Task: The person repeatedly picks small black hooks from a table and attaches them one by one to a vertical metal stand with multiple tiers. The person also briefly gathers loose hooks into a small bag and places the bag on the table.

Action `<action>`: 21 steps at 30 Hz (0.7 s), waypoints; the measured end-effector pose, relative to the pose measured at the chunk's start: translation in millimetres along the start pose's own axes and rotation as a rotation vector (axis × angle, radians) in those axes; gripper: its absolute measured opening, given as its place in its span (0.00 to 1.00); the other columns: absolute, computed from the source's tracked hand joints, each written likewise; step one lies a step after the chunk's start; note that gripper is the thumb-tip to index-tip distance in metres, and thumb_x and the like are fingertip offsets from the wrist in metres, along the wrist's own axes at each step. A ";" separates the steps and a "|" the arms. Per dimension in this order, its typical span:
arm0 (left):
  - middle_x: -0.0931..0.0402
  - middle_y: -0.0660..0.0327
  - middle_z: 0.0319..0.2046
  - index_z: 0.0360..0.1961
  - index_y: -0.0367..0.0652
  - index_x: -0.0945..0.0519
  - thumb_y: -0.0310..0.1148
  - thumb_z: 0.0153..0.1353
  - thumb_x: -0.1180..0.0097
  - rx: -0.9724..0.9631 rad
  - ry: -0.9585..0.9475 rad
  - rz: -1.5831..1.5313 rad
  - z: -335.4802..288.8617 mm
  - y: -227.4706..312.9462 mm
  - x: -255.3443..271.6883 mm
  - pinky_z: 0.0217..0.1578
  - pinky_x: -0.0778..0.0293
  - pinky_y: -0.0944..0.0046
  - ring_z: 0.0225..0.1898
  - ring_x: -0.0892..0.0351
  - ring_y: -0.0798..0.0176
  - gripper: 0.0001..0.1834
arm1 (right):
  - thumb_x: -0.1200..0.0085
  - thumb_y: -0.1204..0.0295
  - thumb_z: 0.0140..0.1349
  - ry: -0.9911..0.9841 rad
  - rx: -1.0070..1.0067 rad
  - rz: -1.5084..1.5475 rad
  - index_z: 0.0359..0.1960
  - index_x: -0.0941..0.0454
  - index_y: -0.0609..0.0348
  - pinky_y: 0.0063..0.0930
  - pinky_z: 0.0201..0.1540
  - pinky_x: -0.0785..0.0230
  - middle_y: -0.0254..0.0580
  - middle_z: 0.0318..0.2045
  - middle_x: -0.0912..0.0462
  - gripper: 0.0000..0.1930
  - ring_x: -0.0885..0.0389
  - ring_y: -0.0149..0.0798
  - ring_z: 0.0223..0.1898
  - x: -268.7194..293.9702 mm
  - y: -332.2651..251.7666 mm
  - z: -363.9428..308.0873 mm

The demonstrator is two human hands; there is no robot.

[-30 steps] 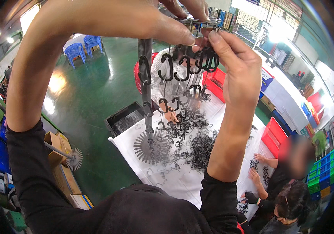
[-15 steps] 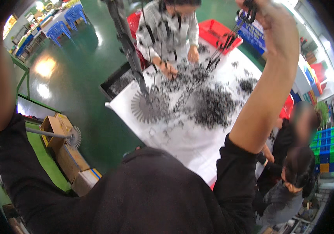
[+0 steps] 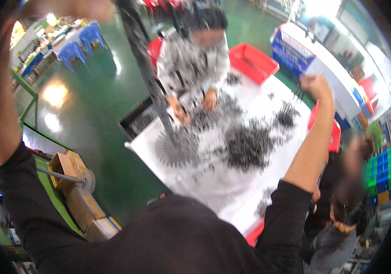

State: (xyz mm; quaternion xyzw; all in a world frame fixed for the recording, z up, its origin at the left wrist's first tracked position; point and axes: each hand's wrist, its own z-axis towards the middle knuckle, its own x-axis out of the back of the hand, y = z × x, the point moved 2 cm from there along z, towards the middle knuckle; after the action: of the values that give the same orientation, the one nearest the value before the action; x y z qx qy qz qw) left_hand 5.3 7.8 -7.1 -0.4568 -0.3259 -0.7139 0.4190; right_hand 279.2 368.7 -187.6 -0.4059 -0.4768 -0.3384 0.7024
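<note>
My right hand (image 3: 316, 86) is raised over the right side of the white table (image 3: 195, 187), fingers curled closed. Thin dark strips show just beside its fingertips, but what it holds I cannot make out. High at the upper left, my left hand (image 3: 74, 8) is smeared by motion near a grey upright post (image 3: 143, 59), its fingers unclear. Small black pieces (image 3: 245, 146) lie heaped on the table, with a smaller pile (image 3: 286, 114) to the right. Several black pieces (image 3: 179, 77) hang blurred in front of a person in a light jacket.
Across the table, that person's hands (image 3: 209, 99) are among the black pieces. A red tray (image 3: 254, 64) sits at the far edge, a black tray (image 3: 136, 118) at the left. Other people (image 3: 341, 228) are close on my right. Cardboard boxes (image 3: 83, 196) stand at lower left.
My right hand has come down from the top edge, away from the chain of black pieces. My left hand has come into view at the upper left. The view has shifted.
</note>
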 end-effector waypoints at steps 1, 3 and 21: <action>0.34 0.50 0.59 0.61 0.35 0.35 0.36 0.51 0.39 -0.035 -0.054 -0.088 0.0 -4.9 6.7 0.58 0.37 0.58 0.59 0.33 0.52 0.36 | 0.37 0.70 0.42 0.068 -0.033 -0.195 0.38 0.16 0.57 0.32 0.47 0.28 0.47 0.37 0.16 0.17 0.17 0.42 0.40 -3.5 -8.9 -7.0; 0.35 0.49 0.61 0.62 0.35 0.37 0.36 0.51 0.39 -0.091 -0.189 -0.122 0.6 -13.3 16.3 0.59 0.38 0.57 0.61 0.34 0.51 0.37 | 0.38 0.71 0.43 0.133 0.034 0.042 0.41 0.18 0.61 0.31 0.49 0.28 0.49 0.40 0.17 0.19 0.17 0.42 0.43 2.1 -46.7 -19.4; 0.36 0.53 0.62 0.61 0.41 0.33 0.15 0.39 0.54 -0.091 -0.143 0.357 2.0 -3.7 17.8 0.64 0.44 0.51 0.64 0.40 0.46 0.40 | 0.44 0.74 0.59 0.062 0.696 1.494 0.34 0.19 0.68 0.19 0.30 0.30 0.38 0.23 0.19 0.08 0.22 0.27 0.23 73.0 -238.2 -103.8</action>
State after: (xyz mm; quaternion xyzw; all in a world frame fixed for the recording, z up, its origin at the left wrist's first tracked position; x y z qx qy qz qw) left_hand -1.4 5.8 9.8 -0.5755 -0.2360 -0.6080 0.4935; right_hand 137.8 164.4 -82.1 -0.3655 -0.1391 0.3741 0.8409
